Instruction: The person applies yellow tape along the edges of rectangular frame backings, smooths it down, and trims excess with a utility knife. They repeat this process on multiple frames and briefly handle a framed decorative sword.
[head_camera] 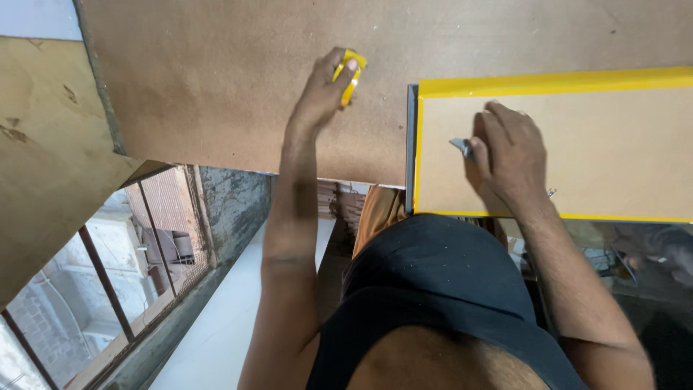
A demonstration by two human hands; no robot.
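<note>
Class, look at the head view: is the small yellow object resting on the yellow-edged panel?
No. The small yellow object is gripped in the left hand over the bare brown board, beside the yellow-edged panel.
</note>
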